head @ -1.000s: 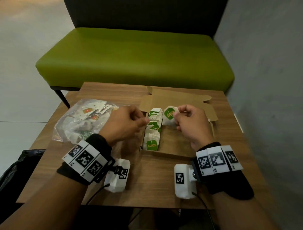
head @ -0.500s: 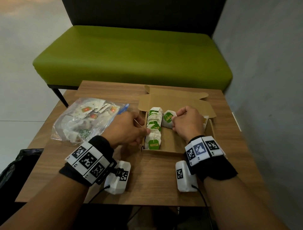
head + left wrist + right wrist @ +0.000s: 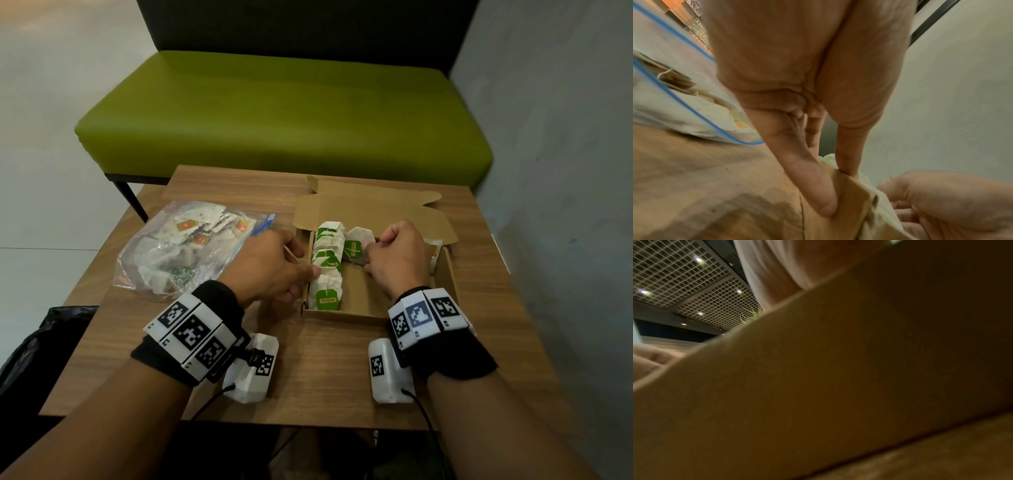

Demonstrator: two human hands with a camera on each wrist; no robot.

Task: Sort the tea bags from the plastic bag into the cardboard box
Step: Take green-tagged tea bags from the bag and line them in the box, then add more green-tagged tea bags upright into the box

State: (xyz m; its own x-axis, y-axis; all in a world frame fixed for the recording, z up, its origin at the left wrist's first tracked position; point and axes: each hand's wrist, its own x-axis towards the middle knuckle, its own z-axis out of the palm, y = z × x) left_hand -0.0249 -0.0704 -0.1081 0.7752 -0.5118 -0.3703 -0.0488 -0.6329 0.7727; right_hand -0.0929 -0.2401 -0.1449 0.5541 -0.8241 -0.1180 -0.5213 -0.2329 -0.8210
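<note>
Head view, near to far. Two white camera units [image 3: 251, 368] sit on the table [image 3: 325, 370] near its front edge, one under each wrist; both wrists carry marker bands.

One box [image 3: 346, 313], lid open, right of table centre. Left hand [image 3: 270, 269] is at the box's left wall; the left wrist view shows thumb [image 3: 849, 160] inside and a finger outside, so it is pinching the wall [image 3: 855, 199]. Against that wall runs one overlapping row of tea bags [image 3: 327, 270], green tags; about five, exact count unclear because of overlap.

Right hand [image 3: 397, 262] is inside the box, fingers curled, gripping one more bag [image 3: 356, 245] by its right side; the bag leans against the far end of the row. The right wrist view is mostly blocked by cardboard. One pale item [image 3: 434, 253] shows behind the right hand at the box's right wall; not identifiable.

One plastic bag [image 3: 181, 250], blue zip edge, lies at the table's left, holding many loose bags, red and green tags, uncountable.

Change over 1.0 s: the right hand has gone from above the box down into it, and the held bag now touches the row. Left hand moved from pinching in the air to the box wall.

Behind the table: one green bench [image 3: 284, 113].
</note>
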